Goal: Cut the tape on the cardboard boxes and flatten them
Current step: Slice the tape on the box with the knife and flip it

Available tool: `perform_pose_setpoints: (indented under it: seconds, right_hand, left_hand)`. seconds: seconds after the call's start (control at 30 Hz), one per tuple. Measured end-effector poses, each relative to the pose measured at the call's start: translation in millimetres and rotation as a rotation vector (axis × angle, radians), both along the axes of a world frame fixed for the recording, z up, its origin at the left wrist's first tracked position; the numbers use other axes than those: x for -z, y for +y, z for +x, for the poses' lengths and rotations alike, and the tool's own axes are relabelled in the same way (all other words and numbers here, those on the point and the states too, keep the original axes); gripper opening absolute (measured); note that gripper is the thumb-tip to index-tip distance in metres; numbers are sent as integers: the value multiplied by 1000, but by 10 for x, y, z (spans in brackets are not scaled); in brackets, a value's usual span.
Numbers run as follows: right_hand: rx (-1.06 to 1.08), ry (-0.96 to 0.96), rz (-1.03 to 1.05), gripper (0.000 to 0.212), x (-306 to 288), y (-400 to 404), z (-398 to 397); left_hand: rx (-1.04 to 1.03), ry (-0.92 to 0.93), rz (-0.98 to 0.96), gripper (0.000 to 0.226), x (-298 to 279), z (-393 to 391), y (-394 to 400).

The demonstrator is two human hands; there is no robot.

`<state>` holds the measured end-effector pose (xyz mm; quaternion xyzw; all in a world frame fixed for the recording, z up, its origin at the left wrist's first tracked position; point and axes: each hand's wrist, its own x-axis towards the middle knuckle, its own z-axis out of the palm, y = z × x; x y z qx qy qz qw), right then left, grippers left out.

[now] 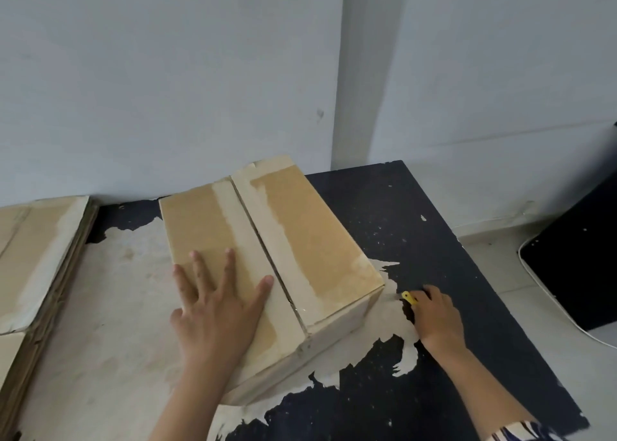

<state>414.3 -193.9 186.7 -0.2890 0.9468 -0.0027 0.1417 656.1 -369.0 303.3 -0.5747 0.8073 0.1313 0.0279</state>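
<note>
Cardboard box (267, 257) sits on the desk (417, 240), near its middle, closed and still full-shaped. Long axis runs from the near right corner away toward the wall, angled a little leftward. The centre seam follows that same line, with pale strips on both sides where tape or old tape residue shows; glossy tape is visible at the near end of the seam.

Left hand (213, 310) lies flat on the near-left part of the lid, fingers spread and straight, pressing rather than grasping. Right hand (434, 320) rests on the desk just beside the box's near right corner, fingers curled round a yellow utility knife (410, 297); blade tip points toward the box, too small to see clearly.

Handling, by judgement: light, probably empty, stiff at the edges but lid panels will flex under a palm. Likely to slide on the worn desk surface, so keep the flat hand clear of the seam while holding it steady.

Flattened cardboard stack (36, 260) lies at the left desk edge, well apart.
</note>
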Motion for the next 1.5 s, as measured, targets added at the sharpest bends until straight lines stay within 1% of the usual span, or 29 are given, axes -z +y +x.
perform_pose_setpoints:
  seconds: [0.1, 0.2, 0.23, 0.3, 0.37, 0.4, 0.5, 0.53, 0.6, 0.7, 0.77, 0.87, 0.93, 0.97, 1.07, 1.27, 1.4, 1.5]
  right_hand:
    - [-17, -12, -45, 29, 28, -15, -18]
    - [31, -112, -113, 19, -22, -79, -66]
    - [50, -160, -150, 18, -51, -101, -88]
    - [131, -285, -291, 23, -149, -135, -148]
    - [207, -358, -468, 33, -324, -209, -215]
    - [229, -368, -547, 33, -445, -278, -236]
    - [266, -437, -808, 33, -932, -631, -207]
    - [245, -461, -882, 36, -1093, -778, -171]
    - [130, -476, -945, 42, -1361, -1071, -42]
    - [-101, -458, -911, 40, -1547, -1607, 282]
    - [-189, -454, -881, 36, -1573, -1967, 517]
    - [-234, -418, -868, 34, -1559, -2415, 805]
    - [-245, -401, -848, 35, -1525, -2618, 932]
    - [-252, -394, -821, 35, -1499, -2701, 977]
    - [-258, -346, -671, 39, -1446, -2826, 1067]
    - [-404, -141, -367, 48, -1473, -2792, 1128]
    - [-423, -109, -300, 52, -1477, -2810, 1157]
    - [-438, -69, -254, 50, -1494, -2838, 1171]
  left_hand:
    - [3, -16, -13, 85, 7, -13, -1]
    - [9, -63, -48, 95, -38, -8, -53]
    - [8, -71, -63, 95, -59, -11, -81]
    - [2, -51, -80, 81, -96, -20, -157]
    - [4, 6, -84, 68, -103, -13, -258]
    - [14, 35, -76, 67, -93, -10, -319]
    - [55, 94, -60, 73, -63, -36, -550]
    - [64, 102, -62, 74, -57, -59, -635]
    - [80, 95, -71, 74, -53, -131, -808]
    - [120, 74, -84, 68, -82, -188, -1123]
    - [176, 59, -104, 63, -85, -201, -1309]
    - [309, 17, -106, 61, -52, -202, -1485]
    - [344, -7, -95, 71, -30, -205, -1525]
    - [338, -12, -91, 70, -18, -205, -1539]
    - [313, 7, -102, 55, 10, -199, -1543]
    - [319, 40, -104, 53, 40, -211, -1558]
    - [307, 52, -87, 54, 51, -201, -1551]
    - [288, 80, -92, 53, 56, -202, -1552]
